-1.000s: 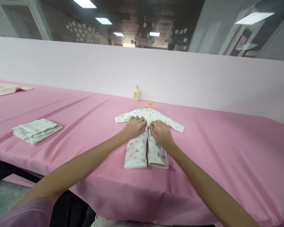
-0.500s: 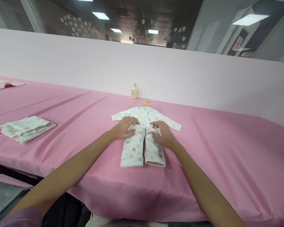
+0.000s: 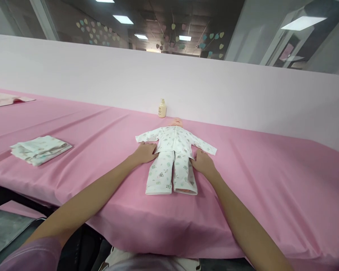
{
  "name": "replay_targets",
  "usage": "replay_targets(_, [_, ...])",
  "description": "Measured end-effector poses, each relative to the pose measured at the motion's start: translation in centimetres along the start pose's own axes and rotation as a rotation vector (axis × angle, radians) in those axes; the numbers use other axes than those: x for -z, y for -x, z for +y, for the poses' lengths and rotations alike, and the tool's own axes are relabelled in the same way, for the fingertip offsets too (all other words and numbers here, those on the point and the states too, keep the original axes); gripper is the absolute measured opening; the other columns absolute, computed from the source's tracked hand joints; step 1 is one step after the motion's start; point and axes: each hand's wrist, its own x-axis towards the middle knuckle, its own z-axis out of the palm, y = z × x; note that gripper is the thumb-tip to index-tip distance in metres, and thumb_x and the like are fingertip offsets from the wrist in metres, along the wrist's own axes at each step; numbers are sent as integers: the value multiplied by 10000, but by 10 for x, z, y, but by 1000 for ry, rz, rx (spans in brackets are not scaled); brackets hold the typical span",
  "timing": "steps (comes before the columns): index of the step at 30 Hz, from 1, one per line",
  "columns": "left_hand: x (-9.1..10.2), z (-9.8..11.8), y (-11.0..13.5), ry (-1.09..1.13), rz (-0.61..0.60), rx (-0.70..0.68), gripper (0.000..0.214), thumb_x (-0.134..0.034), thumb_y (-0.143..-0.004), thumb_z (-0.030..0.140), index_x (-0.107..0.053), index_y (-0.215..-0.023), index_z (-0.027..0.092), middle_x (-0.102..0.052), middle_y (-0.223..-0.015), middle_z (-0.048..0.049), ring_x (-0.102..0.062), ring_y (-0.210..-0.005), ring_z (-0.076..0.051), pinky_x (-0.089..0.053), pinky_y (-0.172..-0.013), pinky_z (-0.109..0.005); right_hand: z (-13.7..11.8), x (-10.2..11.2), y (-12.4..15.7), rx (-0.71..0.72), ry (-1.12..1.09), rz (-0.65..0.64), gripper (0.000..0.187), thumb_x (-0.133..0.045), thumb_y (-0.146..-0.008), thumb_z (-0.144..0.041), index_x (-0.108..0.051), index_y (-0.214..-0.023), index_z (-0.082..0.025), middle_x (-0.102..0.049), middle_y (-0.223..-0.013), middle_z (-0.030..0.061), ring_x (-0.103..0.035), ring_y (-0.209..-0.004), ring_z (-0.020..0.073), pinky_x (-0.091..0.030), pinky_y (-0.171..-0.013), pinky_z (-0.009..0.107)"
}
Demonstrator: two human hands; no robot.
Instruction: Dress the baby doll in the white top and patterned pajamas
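A baby doll lies on its back on the pink-covered table, its head toward the wall. It wears a white printed baby shirt with the sleeves spread out, and matching trousers whose legs point toward me. My left hand is closed at the left side of the shirt's hem, beside the waist. On the opposite side my right hand pinches the right corner of the hem. The fingertips of both hands are partly hidden. The hem lies over the top of the trousers.
A folded printed cloth lies to the left on the pink tablecloth. A pale yellow pump bottle stands by the white wall, behind the doll. Farther left is a pink cloth. The table's front edge is close to me.
Both hands have moved outward from the front of the waist to the two sides of the shirt. The hem now lies flatter and shows across the trousers.
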Motion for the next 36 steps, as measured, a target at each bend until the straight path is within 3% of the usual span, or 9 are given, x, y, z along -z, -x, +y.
replay_targets(5, [-3,5,1,-35,3,82,405,-472,-976,542,-496,-726,224,-713,-855,-135,-672,-827,-347,-425,-962,-551,0,2,2,-57,54,-116,330,-615,-980,-452,-620,-749,-216,-682,-762,115,-679,-759,267,-455,-644,338])
replay_targets(8, [0,8,4,-44,-2,109,453,-492,-964,562,-463,-658,228,-682,-755,-117,-665,-767,-337,-442,-915,-529,-4,6,5,-63,56,-153,398,-600,-1001,-501,-654,-720,-224,-675,-712,110,-694,-756,271,-467,-667,347])
replay_targets(13, [8,13,8,-44,-22,128,404,-543,-930,509,-435,-657,232,-679,-730,-92,-641,-714,-301,-446,-877,-499,-12,17,9,-88,55,-188,365,-598,-1002,-477,-629,-737,-228,-679,-732,115,-697,-800,297,-467,-691,370])
replay_targets(17, [25,21,17,20,-30,163,291,-640,-860,431,-464,-736,235,-723,-859,-82,-642,-767,-287,-452,-844,-458,-19,39,17,-112,47,-188,303,-597,-993,-475,-560,-812,-234,-706,-818,114,-674,-770,292,-436,-640,367])
replay_targets(20, [41,34,42,65,56,161,279,-610,-919,434,-464,-786,237,-713,-914,-82,-633,-820,-287,-447,-845,-452,-24,60,44,-84,-41,-169,380,-563,-1009,-599,-530,-867,-249,-711,-867,86,-649,-739,263,-432,-620,364])
replay_targets(24, [47,63,99,162,94,22,320,-568,-1010,551,-531,-923,246,-680,-928,-47,-620,-853,-281,-441,-833,-434,-31,70,105,31,-217,-219,448,-538,-1012,-698,-536,-898,-265,-678,-862,40,-597,-698,221,-435,-598,353])
replay_targets(29, [22,84,149,203,18,-132,396,-695,-964,584,-519,-964,229,-625,-982,-30,-580,-885,-260,-425,-840,-414,-33,46,155,181,-195,-152,326,-580,-1059,-534,-516,-920,-246,-651,-929,42,-589,-794,228,-465,-711,374])
replay_targets(33, [3,77,154,224,42,-160,149,-611,-1021,308,-500,-975,221,-586,-957,-11,-552,-867,-225,-410,-840,-391,-28,25,157,337,-91,-21,161,-574,-1063,-270,-521,-918,-227,-630,-897,34,-566,-792,221,-446,-776,379])
replay_targets(36, [2,68,158,213,47,-186,90,-543,-992,156,-486,-968,221,-568,-910,3,-529,-814,-206,-403,-829,-380,-25,24,156,486,-40,77,138,-540,-1021,-121,-546,-928,-223,-614,-835,18,-547,-764,213,-416,-777,363])
